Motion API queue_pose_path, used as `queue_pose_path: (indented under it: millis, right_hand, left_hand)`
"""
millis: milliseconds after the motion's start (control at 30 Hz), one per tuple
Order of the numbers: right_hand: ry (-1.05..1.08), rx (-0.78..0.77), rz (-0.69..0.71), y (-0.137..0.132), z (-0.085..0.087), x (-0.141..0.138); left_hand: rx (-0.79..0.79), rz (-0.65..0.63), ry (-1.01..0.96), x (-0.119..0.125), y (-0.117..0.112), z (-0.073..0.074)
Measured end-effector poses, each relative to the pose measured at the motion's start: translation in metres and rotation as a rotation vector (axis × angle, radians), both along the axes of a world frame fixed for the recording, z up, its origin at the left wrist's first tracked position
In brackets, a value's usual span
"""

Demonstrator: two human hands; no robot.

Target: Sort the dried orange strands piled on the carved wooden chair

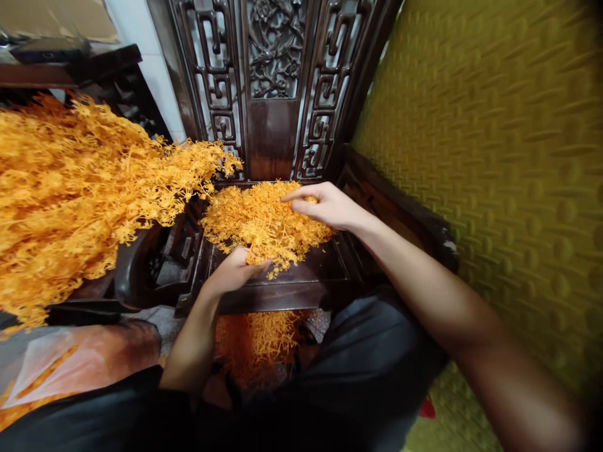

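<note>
On the dark wooden chair seat [325, 267] lies a small pile of orange sprigs [259, 216]. The left hand [234, 271] pinches one sprig at its near edge; the right hand [325, 204] curls its fingers into the pile top. The big heap [70, 188] at left (much larger) seems unsorted, so much remains.

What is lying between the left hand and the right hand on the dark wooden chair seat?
In the head view, a loose pile of orange sprigs fills the stretch between the left hand and the right hand; both hands touch it.
</note>
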State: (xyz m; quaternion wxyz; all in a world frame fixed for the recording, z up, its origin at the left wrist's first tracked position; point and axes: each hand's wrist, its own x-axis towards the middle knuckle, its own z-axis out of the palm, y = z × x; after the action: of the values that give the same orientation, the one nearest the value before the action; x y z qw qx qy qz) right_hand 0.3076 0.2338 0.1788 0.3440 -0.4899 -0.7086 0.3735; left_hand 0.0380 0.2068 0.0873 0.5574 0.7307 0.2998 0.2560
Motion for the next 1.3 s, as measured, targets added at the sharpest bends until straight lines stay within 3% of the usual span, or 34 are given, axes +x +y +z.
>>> queue_pose_path:
  millis: [100, 233, 333, 467, 567, 633, 667, 733, 800, 933, 1100, 1300]
  right_hand:
    - [-0.231, -0.013, 0.24, 0.002, -0.006, -0.005]
    - [-0.263, -0.052, 0.394, 0.008, -0.018, -0.004]
    - [-0.261, 0.066, 0.269, 0.012, -0.026, -0.005]
    - [-0.381, 0.313, 0.069, 0.025, -0.033, 0.008]
    - [-0.41, 0.42, -0.234, 0.036, -0.035, 0.036]
    - [-0.291, 0.365, -0.449, 0.036, -0.035, 0.05]
    - [-0.205, 0.297, -0.486, 0.033, -0.034, 0.052]
    - [-0.029, 0.127, -0.402, 0.023, -0.034, 0.043]
    - [0.167, -0.035, -0.22, 0.011, -0.034, 0.022]
    - [0.558, -0.301, 0.024, -0.002, -0.031, -0.015]
    - [0.729, -0.459, 0.039, -0.008, -0.022, -0.014]
    - [0.683, -0.477, 0.036, -0.014, -0.024, -0.016]
  left_hand:
    - [0.081, -0.078, 0.023, 0.003, 0.0, 0.004]
    - [0.101, -0.121, 0.022, 0.004, 0.001, 0.005]
    - [0.051, -0.11, 0.02, 0.005, 0.001, 0.004]
    - [-0.062, 0.01, 0.051, 0.003, 0.0, 0.008]
    - [-0.143, 0.039, 0.045, -0.006, 0.002, 0.01]
    - [-0.165, 0.093, 0.006, -0.011, 0.006, 0.008]
    - [-0.165, 0.139, -0.024, -0.011, 0.008, 0.005]
    - [-0.149, 0.218, -0.095, -0.009, 0.012, -0.002]
    - [-0.121, 0.253, -0.17, -0.003, 0.015, -0.009]
    - [-0.11, 0.246, -0.254, 0.012, 0.013, -0.015]
    - [-0.192, 0.309, -0.424, 0.02, 0.011, -0.013]
    - [-0.189, 0.431, -0.624, 0.03, 0.011, -0.008]
